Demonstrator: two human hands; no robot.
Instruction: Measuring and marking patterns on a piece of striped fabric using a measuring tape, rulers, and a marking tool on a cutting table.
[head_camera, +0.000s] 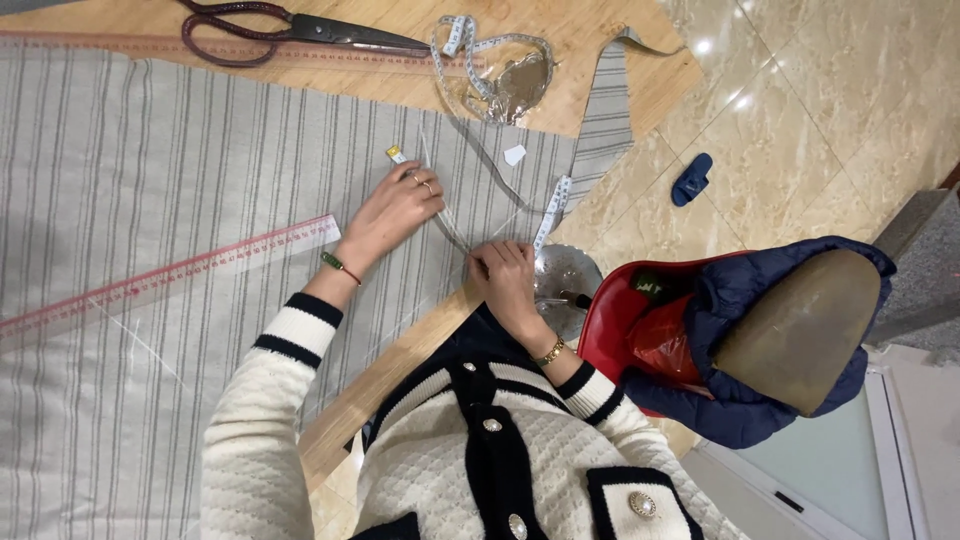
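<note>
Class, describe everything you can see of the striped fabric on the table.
The striped fabric is a pale grey woven-looking cloth with thin darker lines running along it. It lies flat over the wooden table, with one narrow corner reaching toward the table's edge. A clear ruler with red markings rests diagonally on it, and a tape measure crosses its edge. The left hand and right hand both press on it near that edge.

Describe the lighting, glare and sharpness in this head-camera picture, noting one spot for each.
Head view: even, soft light with only faint shadows under the left hand and right hand; bright glare spots on the polished floor tiles; striped fabric and scissors sharp; wide-angle lens bends the ruler slightly.
</note>
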